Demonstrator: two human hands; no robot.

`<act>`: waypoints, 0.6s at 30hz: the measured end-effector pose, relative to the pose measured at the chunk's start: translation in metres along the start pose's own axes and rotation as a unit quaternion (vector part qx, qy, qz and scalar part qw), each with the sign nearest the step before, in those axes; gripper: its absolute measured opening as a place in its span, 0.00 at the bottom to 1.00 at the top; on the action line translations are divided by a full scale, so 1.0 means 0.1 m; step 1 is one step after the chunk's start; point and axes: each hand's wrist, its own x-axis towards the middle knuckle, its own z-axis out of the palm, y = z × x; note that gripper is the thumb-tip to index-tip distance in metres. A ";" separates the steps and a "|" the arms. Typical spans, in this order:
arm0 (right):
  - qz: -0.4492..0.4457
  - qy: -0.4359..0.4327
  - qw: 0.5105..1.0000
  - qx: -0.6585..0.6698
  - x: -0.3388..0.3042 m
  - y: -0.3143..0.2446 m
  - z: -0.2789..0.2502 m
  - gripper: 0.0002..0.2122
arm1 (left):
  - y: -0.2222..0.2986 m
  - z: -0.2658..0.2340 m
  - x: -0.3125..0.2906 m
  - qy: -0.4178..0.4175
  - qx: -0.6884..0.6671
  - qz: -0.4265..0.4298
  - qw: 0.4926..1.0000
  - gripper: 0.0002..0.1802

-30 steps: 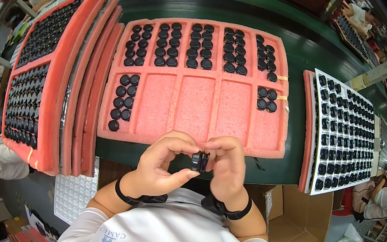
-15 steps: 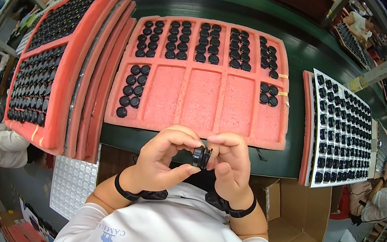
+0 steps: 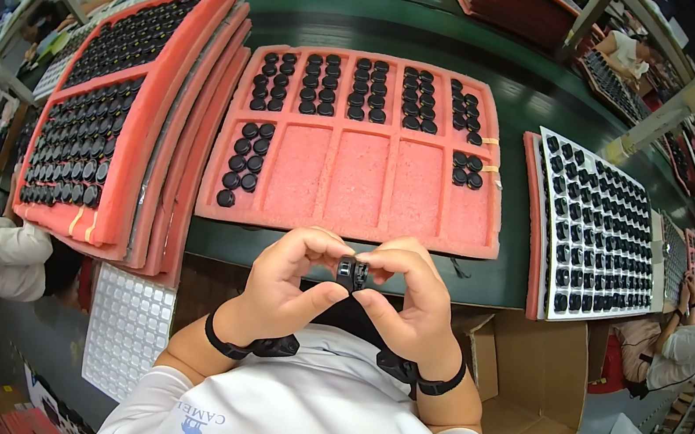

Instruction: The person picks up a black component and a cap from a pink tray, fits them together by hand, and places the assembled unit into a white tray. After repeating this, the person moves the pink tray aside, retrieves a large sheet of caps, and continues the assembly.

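Observation:
In front of my chest, both hands meet at a small black round lens-like part (image 3: 346, 270) with a shiny rim. My left hand (image 3: 293, 285) pinches it between thumb and fingertips. My right hand (image 3: 413, 306) pinches a narrower black piece (image 3: 361, 275) right against its right side. Whether the two pieces are joined I cannot tell. Just beyond my fingers lies a pink foam tray (image 3: 349, 232) split into compartments. Similar black round parts (image 3: 250, 162) stand in rows in its far compartments, in the near left one and in the near right one.
At left, stacked pink foam trays (image 3: 155, 101) full of black parts stand tilted. A white tray of black parts (image 3: 598, 234) leans at right. An open cardboard box (image 3: 534, 376) sits below right, a white blister sheet (image 3: 129, 328) below left. Other people work at both sides.
My right hand has closed in from the right, and its thumb and fingers now pinch the narrower piece against the part in my left hand. The whole view has shifted slightly.

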 end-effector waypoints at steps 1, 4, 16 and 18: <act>0.000 0.004 1.000 -0.008 0.00 -0.03 -0.02 0.13 | -0.01 0.00 0.01 -0.005 0.006 -0.005 1.000 0.20; 0.022 -0.002 0.998 -0.061 0.03 -0.11 -0.14 0.13 | -0.07 0.01 0.10 -0.032 0.002 -0.008 0.999 0.20; 0.214 0.045 0.922 -0.320 0.48 0.18 -1.58 0.09 | -0.74 -0.14 0.53 0.027 0.016 -0.128 0.991 0.13; 0.285 0.079 0.883 -0.365 0.59 0.40 -2.04 0.09 | -0.89 -0.26 0.56 0.030 0.075 -0.129 0.988 0.12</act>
